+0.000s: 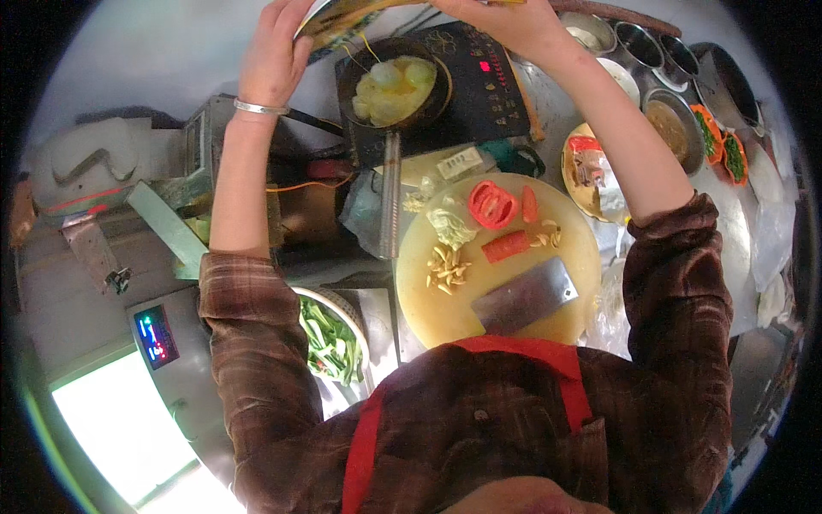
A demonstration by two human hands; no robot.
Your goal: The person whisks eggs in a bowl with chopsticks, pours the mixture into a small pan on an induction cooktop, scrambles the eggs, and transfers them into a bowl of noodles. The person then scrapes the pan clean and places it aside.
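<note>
My left hand (274, 56) is raised at the upper edge, its fingers closed on a curved, shiny-rimmed vessel (334, 24) with a brownish-yellow inside, partly cut off by the frame. A thin yellow strand (369, 49) hangs between it and the frying pan (441, 107). Pale yellow eggs (390, 90) lie in the pan, on a black induction cooktop (488, 86). Also raised, my right hand (505, 27) is closed beside the vessel; its fingertips are out of view. A thin yellowish stick shows near it, but what it grips is not clear.
Nearer me, a round cutting board (415, 300) carries a cleaver (527, 295), a cut tomato (493, 206), red pieces, garlic and chopped pale vegetable. Left of it stands a bowl of green vegetables (330, 343). Metal bowls (638, 44) and a basket (582, 184) are at right. The pan's handle (390, 197) points toward me.
</note>
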